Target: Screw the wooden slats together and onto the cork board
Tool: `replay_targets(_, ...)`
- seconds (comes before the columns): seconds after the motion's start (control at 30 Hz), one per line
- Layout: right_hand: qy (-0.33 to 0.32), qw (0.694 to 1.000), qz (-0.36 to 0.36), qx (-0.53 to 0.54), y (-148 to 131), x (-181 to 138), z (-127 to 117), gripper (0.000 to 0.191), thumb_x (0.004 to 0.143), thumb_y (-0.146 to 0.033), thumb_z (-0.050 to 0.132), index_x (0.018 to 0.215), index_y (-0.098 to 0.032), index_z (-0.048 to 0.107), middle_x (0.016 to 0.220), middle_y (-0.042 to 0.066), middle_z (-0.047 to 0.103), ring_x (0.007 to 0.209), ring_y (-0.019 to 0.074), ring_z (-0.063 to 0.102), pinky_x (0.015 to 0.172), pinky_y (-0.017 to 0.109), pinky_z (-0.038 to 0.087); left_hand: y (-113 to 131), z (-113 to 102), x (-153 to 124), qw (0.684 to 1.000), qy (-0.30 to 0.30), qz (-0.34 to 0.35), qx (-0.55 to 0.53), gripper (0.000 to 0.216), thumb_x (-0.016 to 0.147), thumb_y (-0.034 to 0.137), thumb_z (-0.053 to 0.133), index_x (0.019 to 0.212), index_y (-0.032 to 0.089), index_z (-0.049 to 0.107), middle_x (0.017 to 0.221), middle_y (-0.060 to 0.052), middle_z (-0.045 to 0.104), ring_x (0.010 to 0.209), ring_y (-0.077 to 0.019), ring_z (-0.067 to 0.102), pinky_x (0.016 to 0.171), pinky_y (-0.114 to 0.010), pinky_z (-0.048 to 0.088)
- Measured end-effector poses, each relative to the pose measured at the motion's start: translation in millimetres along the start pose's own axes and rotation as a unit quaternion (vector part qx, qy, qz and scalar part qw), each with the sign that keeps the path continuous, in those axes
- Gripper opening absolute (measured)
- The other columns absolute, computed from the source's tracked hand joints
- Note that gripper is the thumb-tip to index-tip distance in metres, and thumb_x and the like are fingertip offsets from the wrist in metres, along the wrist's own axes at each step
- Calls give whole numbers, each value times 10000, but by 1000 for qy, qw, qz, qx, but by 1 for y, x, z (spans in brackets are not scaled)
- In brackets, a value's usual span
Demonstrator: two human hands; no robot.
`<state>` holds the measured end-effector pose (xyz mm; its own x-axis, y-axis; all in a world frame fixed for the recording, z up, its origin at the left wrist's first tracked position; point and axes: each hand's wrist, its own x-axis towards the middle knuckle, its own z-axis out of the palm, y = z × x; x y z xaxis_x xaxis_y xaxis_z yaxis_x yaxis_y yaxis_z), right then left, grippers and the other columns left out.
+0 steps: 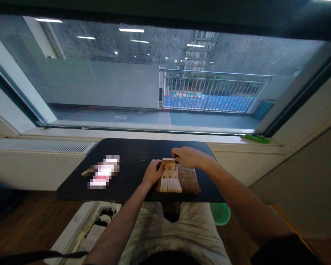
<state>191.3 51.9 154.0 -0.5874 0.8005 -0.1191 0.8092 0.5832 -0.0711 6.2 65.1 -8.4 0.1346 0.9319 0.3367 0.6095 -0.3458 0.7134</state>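
Note:
A small light-wood piece [170,179] made of slats, with dark round holes or screw heads in rows, lies on a rough brown fibre mat [189,181] near the table's front edge. My left hand [153,172] grips its left side, thumb and fingers closed at the edge. At its upper right corner my right hand [186,157] is closed, fingers curled around a small dark thing that is mostly hidden. Several thin metal screws or nails [143,159] lie on the table to the left of my left hand.
The dark table [132,147] stands against a window sill. On its left lie a blurred-out item [105,171] and a wooden handle [85,172]. Below are an open white box [96,235] and a green bucket [220,213]. A radiator [44,162] stands left; something green [256,138] is on the sill.

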Motion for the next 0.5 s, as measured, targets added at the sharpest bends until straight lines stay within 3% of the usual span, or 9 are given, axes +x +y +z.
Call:
replay_targets(0.37,-3,1000,13,4,0,0,0,200,901,-216,439,1018,-192,600,936,81,705,817,182,620,616,266,313,0,0,0,1000,-2,4,9,224,890,350,481,922,211,653,946,-49,698,937,-211,626,934,-381,459)
replay_targets(0.5,-8,1000,16,1,-1,0,-2,193,909,-231,443,1005,-194,606,934,76,706,805,178,620,608,264,313,1,-1,0,1000,-5,-7,1,223,886,351,487,927,211,655,962,-52,704,924,-206,629,876,-349,480)
